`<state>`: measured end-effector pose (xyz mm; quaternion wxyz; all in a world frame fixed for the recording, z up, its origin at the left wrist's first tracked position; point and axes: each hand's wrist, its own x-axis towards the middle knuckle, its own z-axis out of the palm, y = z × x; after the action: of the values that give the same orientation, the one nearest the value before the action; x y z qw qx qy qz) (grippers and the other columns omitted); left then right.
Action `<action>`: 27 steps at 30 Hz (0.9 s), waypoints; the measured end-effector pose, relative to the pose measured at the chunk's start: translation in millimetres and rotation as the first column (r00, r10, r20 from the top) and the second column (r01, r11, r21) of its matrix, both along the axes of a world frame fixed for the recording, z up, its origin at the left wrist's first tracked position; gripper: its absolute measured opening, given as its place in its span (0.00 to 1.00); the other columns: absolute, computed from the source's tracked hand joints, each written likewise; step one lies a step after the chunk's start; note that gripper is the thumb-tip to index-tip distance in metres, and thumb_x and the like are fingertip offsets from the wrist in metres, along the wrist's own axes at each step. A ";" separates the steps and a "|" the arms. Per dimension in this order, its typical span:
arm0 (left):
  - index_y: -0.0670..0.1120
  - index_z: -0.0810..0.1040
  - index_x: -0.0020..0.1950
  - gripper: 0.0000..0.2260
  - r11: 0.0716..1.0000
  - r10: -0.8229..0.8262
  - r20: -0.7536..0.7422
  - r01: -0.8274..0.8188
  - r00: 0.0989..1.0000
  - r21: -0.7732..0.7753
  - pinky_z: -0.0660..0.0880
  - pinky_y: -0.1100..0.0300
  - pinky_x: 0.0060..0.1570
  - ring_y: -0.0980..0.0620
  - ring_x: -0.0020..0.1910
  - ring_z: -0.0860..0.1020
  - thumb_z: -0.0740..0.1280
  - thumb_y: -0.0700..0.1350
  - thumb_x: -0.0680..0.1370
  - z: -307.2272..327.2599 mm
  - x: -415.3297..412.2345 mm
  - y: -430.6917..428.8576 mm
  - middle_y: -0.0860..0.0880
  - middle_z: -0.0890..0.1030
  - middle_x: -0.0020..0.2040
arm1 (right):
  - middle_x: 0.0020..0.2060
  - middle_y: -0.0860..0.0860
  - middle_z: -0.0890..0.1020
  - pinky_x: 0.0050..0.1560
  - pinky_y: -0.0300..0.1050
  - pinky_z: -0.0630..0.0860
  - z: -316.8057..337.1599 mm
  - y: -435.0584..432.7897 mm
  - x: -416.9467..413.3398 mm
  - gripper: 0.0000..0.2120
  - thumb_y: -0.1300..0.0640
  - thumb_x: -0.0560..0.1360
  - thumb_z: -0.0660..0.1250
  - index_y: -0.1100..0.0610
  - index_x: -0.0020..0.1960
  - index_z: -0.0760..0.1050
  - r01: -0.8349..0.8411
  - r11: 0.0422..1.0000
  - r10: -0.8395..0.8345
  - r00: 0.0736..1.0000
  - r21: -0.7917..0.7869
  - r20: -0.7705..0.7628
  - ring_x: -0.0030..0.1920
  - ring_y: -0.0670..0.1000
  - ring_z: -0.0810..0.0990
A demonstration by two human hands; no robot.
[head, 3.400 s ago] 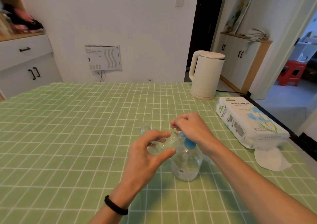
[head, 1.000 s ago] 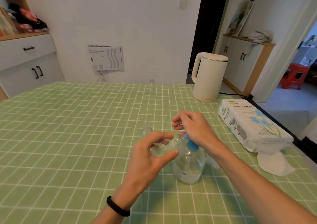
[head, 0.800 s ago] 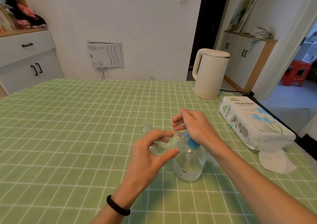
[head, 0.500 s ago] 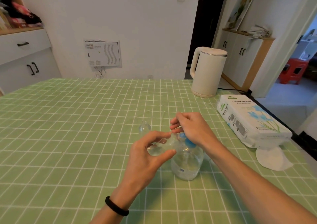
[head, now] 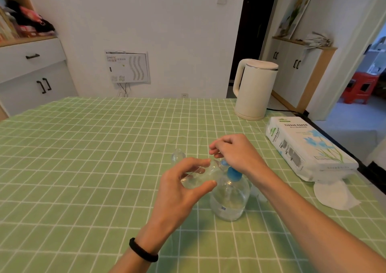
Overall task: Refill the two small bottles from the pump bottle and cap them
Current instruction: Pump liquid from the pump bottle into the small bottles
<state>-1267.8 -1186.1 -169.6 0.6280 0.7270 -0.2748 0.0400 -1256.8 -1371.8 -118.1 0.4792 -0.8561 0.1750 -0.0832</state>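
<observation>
A clear pump bottle with a blue pump head stands on the green checked tablecloth. My left hand grips a small clear bottle, tilted on its side with its mouth at the pump's spout. On top of the pump head lies my right hand, fingers curled over it. A second small clear bottle stands just behind my left hand. A small clear piece lies right of the pump bottle, partly hidden by my right forearm.
A white kettle stands at the far right of the table. A pack of tissue paper lies along the right edge, with a white pad in front of it. Cabinets stand beyond the table on both sides.
Both hands stay on the small bottle and pump head. My right hand shows slight up-and-down motion on the pump; the view shifts a little.
</observation>
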 end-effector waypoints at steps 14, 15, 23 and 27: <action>0.55 0.85 0.58 0.17 0.999 -0.003 -0.004 0.003 1.000 0.032 0.80 0.59 0.60 0.56 0.56 0.85 0.82 0.43 0.72 -0.6 -3.2 0.7 0.60 0.87 0.54 | 0.45 0.46 0.90 0.63 0.53 0.84 -2.4 4.0 -5.5 0.13 0.57 0.85 0.65 0.55 0.49 0.88 0.022 1.000 -0.022 1.000 0.018 -0.009 0.52 0.51 0.89; 0.55 0.85 0.58 0.17 1.000 -0.003 -0.005 0.003 1.000 0.030 0.79 0.60 0.60 0.56 0.56 0.85 0.82 0.43 0.72 0.9 -3.4 1.1 0.61 0.87 0.54 | 0.45 0.46 0.90 0.63 0.52 0.84 -0.2 4.7 -6.2 0.13 0.56 0.85 0.65 0.55 0.50 0.88 0.024 0.999 -0.025 1.000 0.023 0.003 0.53 0.51 0.89; 0.55 0.85 0.58 0.17 0.999 -0.001 0.016 0.001 1.000 0.037 0.77 0.66 0.58 0.57 0.55 0.85 0.82 0.43 0.72 2.4 -1.6 1.6 0.61 0.87 0.53 | 0.46 0.46 0.90 0.60 0.50 0.84 2.4 4.1 -4.0 0.13 0.56 0.85 0.66 0.55 0.50 0.88 0.019 1.000 -0.019 1.000 0.004 0.021 0.53 0.51 0.89; 0.55 0.85 0.59 0.18 1.000 -0.001 0.008 0.001 1.000 0.027 0.78 0.64 0.59 0.55 0.56 0.85 0.82 0.42 0.72 -3.6 0.5 0.5 0.59 0.87 0.53 | 0.44 0.44 0.89 0.62 0.50 0.84 -3.5 2.1 -1.7 0.14 0.57 0.85 0.66 0.49 0.44 0.85 0.012 1.000 -0.012 1.000 -0.013 -0.001 0.52 0.48 0.88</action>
<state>-1267.2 -1185.6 -173.2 0.6173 0.7349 -0.2781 0.0387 -1258.5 -1369.6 -121.7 0.4731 -0.8580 0.1799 -0.0870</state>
